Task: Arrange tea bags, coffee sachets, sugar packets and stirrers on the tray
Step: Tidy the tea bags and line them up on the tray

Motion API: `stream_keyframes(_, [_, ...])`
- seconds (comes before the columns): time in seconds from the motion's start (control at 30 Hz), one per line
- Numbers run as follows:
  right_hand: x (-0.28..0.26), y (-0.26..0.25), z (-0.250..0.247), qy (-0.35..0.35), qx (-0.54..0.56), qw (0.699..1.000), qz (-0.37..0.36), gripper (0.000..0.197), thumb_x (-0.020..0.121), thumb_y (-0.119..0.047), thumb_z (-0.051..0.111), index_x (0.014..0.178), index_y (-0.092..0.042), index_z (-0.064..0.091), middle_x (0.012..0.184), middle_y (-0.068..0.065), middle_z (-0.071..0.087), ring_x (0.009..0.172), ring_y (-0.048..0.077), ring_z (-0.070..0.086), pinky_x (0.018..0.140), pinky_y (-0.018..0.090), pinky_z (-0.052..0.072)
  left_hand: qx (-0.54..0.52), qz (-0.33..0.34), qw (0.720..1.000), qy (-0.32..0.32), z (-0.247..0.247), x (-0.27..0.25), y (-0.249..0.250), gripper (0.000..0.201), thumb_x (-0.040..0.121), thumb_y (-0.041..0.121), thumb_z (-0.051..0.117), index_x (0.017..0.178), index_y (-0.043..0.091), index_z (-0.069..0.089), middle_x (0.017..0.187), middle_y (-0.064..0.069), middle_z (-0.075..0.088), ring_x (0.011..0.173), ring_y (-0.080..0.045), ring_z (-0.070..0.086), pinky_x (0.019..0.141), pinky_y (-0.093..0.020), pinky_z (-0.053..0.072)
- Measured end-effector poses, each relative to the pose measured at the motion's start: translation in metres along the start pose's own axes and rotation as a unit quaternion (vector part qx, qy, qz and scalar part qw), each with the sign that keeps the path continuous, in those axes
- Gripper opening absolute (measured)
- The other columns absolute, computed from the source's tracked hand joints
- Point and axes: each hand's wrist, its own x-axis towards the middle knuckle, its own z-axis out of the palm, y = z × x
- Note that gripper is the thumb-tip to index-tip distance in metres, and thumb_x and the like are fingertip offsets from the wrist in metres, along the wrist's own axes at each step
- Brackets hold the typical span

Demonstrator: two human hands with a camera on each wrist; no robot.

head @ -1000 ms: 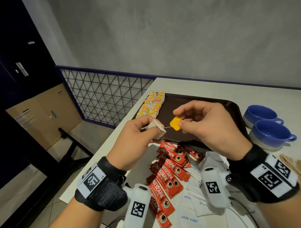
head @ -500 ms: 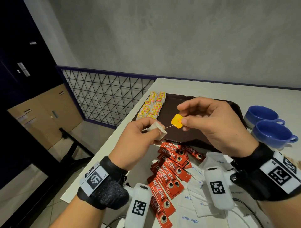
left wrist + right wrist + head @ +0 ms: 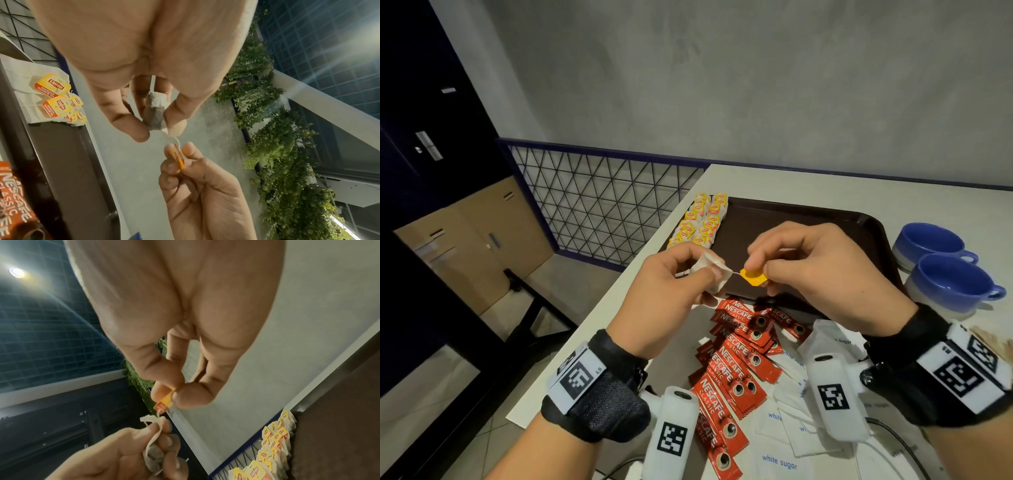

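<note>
Head view: nearest to the person, red coffee sachets (image 3: 736, 373) lie in a messy pile on the white bench (image 3: 825, 185). Just to their right lie white sugar packets (image 3: 787, 435), some under the sachets. At the right edge, brown wooden stirrers (image 3: 993, 339) poke out past the right wrist.

Above the near edge of the dark tray (image 3: 808, 219), both hands are up in the air. The left hand (image 3: 671, 294) pinches a small white tea bag (image 3: 710, 274) between its thumb and fingers. The right hand (image 3: 822, 274) pinches the yellow tag (image 3: 753, 275) of that same bag between its thumb and first finger. A short string joins the bag and the tag. The two hands are near each other but do not touch.

Left wrist view: the tea bag (image 3: 155, 112) looks grey and full, and it hangs down from the fingers.

Farther away, more tea bags with yellow tags (image 3: 702, 222) lie in two neat rows on the far left part of the tray. To the right of the tray, two blue cups (image 3: 941, 267) sit on the bench, touching each other.
</note>
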Motion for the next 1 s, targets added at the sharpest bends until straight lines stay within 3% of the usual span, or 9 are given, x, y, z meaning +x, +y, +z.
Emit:
stream_keyframes(0.1, [0.001,0.001,0.001,-0.01,0.011,1.0,0.009,0.033,0.09,0.008,0.064,0.081,-0.016,0.084,0.102,-0.002,0.077,0.085,0.029,0.072,0.072,0.031,0.06,-0.03,-0.016,0.999,0.006,0.002,-0.001,0.002,0.01,0.092,0.008,0.074,0.084,0.014,0.075,0.083,-0.01,0.067,0.072,-0.025,0.063,0.06,-0.031,0.053])
stream_keyframes(0.2, [0.002,0.003,-0.002,0.012,0.013,1.0,0.019,0.035,0.092,0.006,0.061,0.085,-0.018,0.085,0.098,0.001,0.079,0.084,0.026,0.073,0.082,0.038,0.06,-0.047,-0.042,0.998,0.008,0.001,-0.003,0.003,0.002,0.094,0.006,0.07,0.092,0.008,0.07,0.083,-0.013,0.064,0.064,-0.03,0.066,0.05,-0.027,0.05])
stream_keyframes(0.3, [0.003,0.005,-0.003,0.036,0.014,0.999,0.027,0.033,0.09,0.005,0.064,0.089,-0.02,0.085,0.095,0.003,0.08,0.086,0.024,0.075,0.09,0.045,0.06,-0.049,-0.055,0.997,-0.002,0.002,-0.005,0.003,0.009,0.092,0.003,0.071,0.099,0.003,0.066,0.082,-0.013,0.064,0.063,-0.033,0.065,0.047,-0.026,0.05])
stream_keyframes(0.47, [0.003,0.005,-0.002,0.065,-0.025,0.997,0.036,0.029,0.084,0.001,0.077,0.095,-0.025,0.082,0.082,-0.005,0.077,0.077,0.018,0.074,0.086,0.049,0.063,-0.073,-0.058,0.994,-0.052,0.005,-0.006,0.002,0.022,0.086,0.006,0.078,0.102,0.0,0.065,0.082,-0.014,0.062,0.072,-0.03,0.065,0.07,-0.037,0.06])
stream_keyframes(0.53, [0.002,0.004,-0.001,0.064,-0.038,0.997,0.037,0.032,0.082,0.004,0.076,0.093,-0.026,0.081,0.08,-0.001,0.076,0.072,0.016,0.072,0.083,0.05,0.063,-0.082,-0.066,0.992,-0.069,0.006,-0.007,0.003,0.019,0.084,0.007,0.074,0.1,0.001,0.066,0.082,-0.015,0.064,0.076,-0.031,0.066,0.077,-0.04,0.061])
stream_keyframes(0.63, [0.001,0.001,0.0,0.065,-0.036,0.997,0.029,0.029,0.081,0.003,0.078,0.09,-0.024,0.08,0.083,0.006,0.075,0.072,0.024,0.072,0.078,0.049,0.064,-0.072,-0.082,0.991,-0.074,0.009,-0.007,0.003,0.016,0.081,0.01,0.066,0.095,0.001,0.068,0.086,-0.018,0.065,0.076,-0.031,0.068,0.084,-0.048,0.061])
stream_keyframes(0.77, [0.0,-0.003,-0.002,0.078,-0.031,0.996,0.011,0.025,0.081,0.001,0.079,0.091,-0.022,0.079,0.084,0.008,0.075,0.07,0.022,0.071,0.073,0.038,0.063,-0.062,-0.093,0.992,-0.066,0.011,-0.006,0.003,0.016,0.079,0.012,0.062,0.092,0.004,0.068,0.087,-0.018,0.065,0.077,-0.035,0.069,0.078,-0.046,0.062])
stream_keyframes(0.87, [0.0,-0.002,-0.002,0.087,-0.036,0.996,0.001,0.027,0.082,0.003,0.078,0.092,-0.023,0.079,0.084,0.004,0.076,0.075,0.023,0.073,0.073,0.036,0.064,-0.067,-0.091,0.991,-0.075,0.012,-0.008,0.005,0.015,0.08,0.008,0.057,0.091,0.005,0.066,0.091,-0.024,0.062,0.08,-0.039,0.068,0.074,-0.043,0.062])
stream_keyframes(1.0, [0.001,-0.001,-0.001,0.087,-0.033,0.996,-0.005,0.026,0.082,-0.001,0.082,0.094,-0.024,0.079,0.086,0.001,0.078,0.074,0.016,0.073,0.076,0.04,0.065,-0.031,-0.071,0.995,-0.059,0.014,-0.008,0.002,0.012,0.098,0.003,0.064,0.087,0.008,0.065,0.078,-0.013,0.06,0.073,-0.031,0.067,0.078,-0.052,0.063])
